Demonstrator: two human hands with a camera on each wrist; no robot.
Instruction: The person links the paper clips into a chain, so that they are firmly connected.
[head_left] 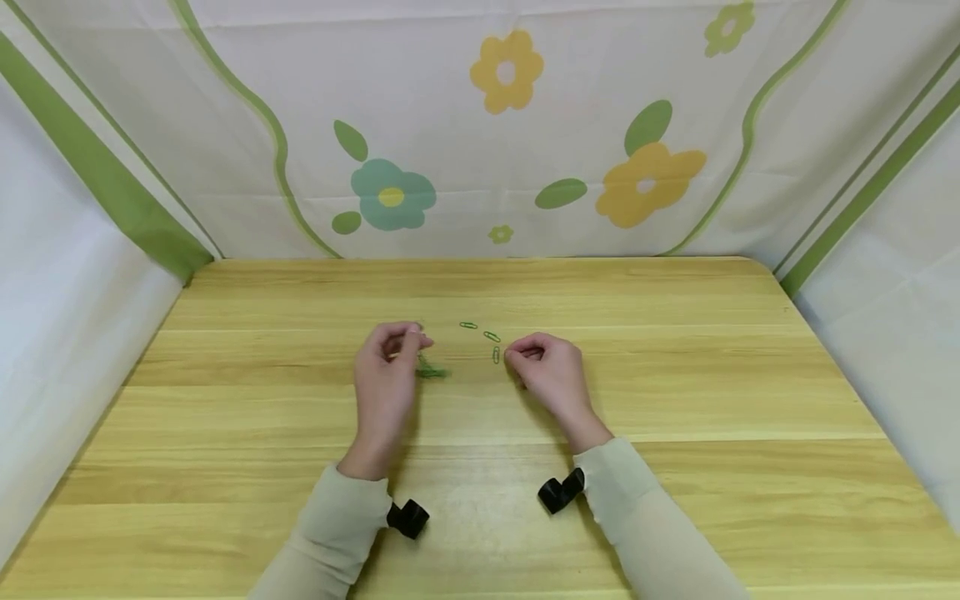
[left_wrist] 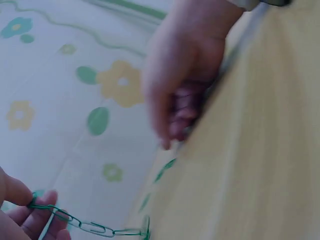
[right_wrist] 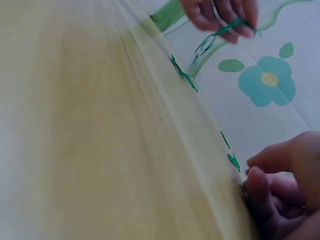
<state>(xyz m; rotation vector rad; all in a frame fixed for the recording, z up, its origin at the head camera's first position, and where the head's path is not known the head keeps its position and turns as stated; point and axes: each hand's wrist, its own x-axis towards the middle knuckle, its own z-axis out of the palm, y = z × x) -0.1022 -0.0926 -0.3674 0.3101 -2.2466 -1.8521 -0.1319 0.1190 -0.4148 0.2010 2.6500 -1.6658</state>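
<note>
My left hand (head_left: 386,367) pinches one end of a chain of green paper clips (left_wrist: 95,228) between thumb and forefinger. The chain droops from the fingertips, and its lower part (head_left: 431,372) reaches down to the tabletop. To the right lie loose green paper clips: one at the back (head_left: 468,325), another slanting beside it (head_left: 491,337), and a third (head_left: 496,355) nearest me. Beside that third clip, the bent fingers of my right hand (head_left: 551,375) come down close to the table. No clip shows between its thumb and forefinger in the right wrist view.
The wooden table (head_left: 465,517) runs back to a white cloth (head_left: 465,125) printed with flowers, and cloth also hangs at both sides. Black wrist cameras (head_left: 408,519) are strapped at the sleeves' cuffs.
</note>
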